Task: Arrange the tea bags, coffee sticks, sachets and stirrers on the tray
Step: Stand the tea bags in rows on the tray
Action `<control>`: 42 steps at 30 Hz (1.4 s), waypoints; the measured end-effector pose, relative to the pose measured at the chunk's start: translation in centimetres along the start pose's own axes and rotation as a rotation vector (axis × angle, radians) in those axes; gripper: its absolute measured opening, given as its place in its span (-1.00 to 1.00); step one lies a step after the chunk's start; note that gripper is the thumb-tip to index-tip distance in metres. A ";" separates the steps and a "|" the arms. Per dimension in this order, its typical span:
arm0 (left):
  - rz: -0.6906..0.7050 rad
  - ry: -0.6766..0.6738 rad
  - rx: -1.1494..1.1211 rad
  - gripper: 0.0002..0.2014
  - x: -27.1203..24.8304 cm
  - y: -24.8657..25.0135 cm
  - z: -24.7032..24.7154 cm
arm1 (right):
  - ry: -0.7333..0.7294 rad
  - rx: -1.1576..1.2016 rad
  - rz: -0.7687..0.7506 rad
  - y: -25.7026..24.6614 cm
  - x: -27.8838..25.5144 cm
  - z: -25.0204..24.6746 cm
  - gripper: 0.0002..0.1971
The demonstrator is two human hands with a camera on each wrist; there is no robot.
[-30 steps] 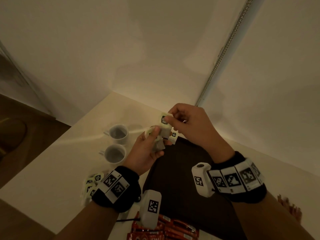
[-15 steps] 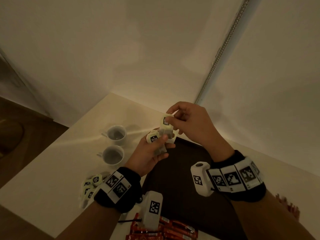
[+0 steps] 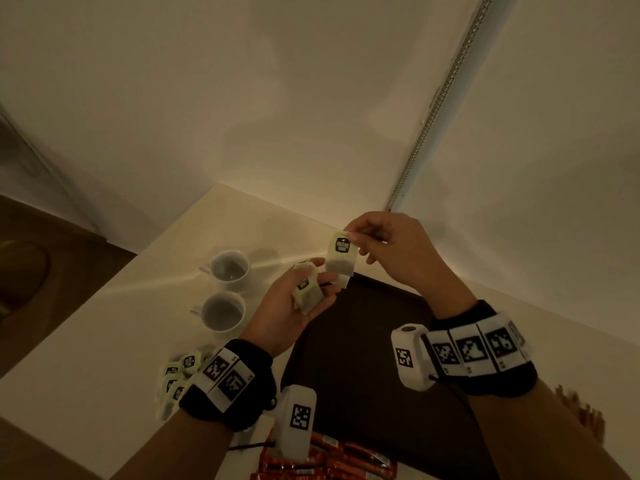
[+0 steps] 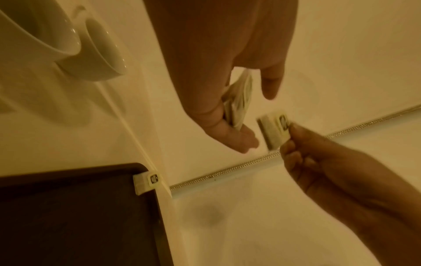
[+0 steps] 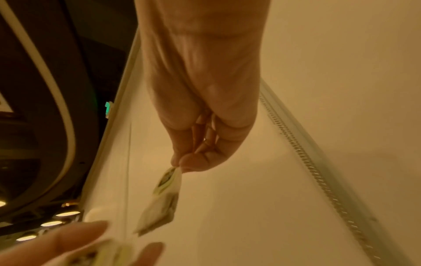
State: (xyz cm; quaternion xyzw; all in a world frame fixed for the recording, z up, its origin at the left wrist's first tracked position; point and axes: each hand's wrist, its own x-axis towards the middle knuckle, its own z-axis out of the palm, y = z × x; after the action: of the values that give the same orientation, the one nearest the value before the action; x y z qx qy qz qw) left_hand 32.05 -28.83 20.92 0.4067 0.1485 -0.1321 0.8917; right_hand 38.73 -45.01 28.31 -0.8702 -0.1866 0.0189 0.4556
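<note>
My right hand (image 3: 360, 242) pinches one pale green tea bag (image 3: 341, 252) by its top edge, so it hangs above the far left corner of the dark tray (image 3: 363, 358). My left hand (image 3: 304, 292), palm up just below it, holds a small stack of tea bags (image 3: 306, 292) between thumb and fingers. In the left wrist view the stack (image 4: 239, 102) and the pinched bag (image 4: 274, 130) are apart, and one tea bag (image 4: 147, 182) lies in the tray's corner (image 4: 127, 169). The right wrist view shows the hanging bag (image 5: 164, 198).
Two white cups (image 3: 230, 268) (image 3: 221, 311) stand on the cream table (image 3: 86, 341) left of the tray. More tea bags (image 3: 180, 368) lie near my left wrist. Red coffee sticks (image 3: 329, 459) lie at the tray's near edge. Small reddish items (image 3: 585, 410) sit at far right.
My right hand has lifted one tea bag up and away from the stack in my left hand. My left hand has turned more palm up.
</note>
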 end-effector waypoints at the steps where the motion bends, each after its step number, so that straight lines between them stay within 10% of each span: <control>1: -0.014 0.030 -0.044 -0.67 0.2 0.2 -0.5 | 0.003 0.000 0.024 1.1 0.2 -0.2 -0.93; 13: 0.022 0.100 -0.066 -0.46 1.9 0.8 -2.7 | -0.136 -0.227 0.466 18.0 1.9 5.0 -0.87; 34: -0.034 0.101 -0.038 -0.42 3.5 0.4 -2.8 | 0.115 -0.222 0.510 21.4 5.1 5.8 -0.91; 38: -0.100 0.063 0.035 -0.29 3.7 0.7 -2.4 | 0.145 -0.002 0.292 15.3 5.1 5.4 -0.86; 42: -0.143 0.021 0.088 -0.22 3.7 1.1 -1.3 | -0.156 0.128 -0.107 6.7 3.7 5.5 -0.71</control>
State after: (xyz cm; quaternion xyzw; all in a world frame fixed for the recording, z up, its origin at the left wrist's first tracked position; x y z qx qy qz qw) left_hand 35.59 -27.59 19.50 0.4350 0.1806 -0.1974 0.8598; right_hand 43.16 -42.87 20.21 -0.8238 -0.2663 0.0740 0.4949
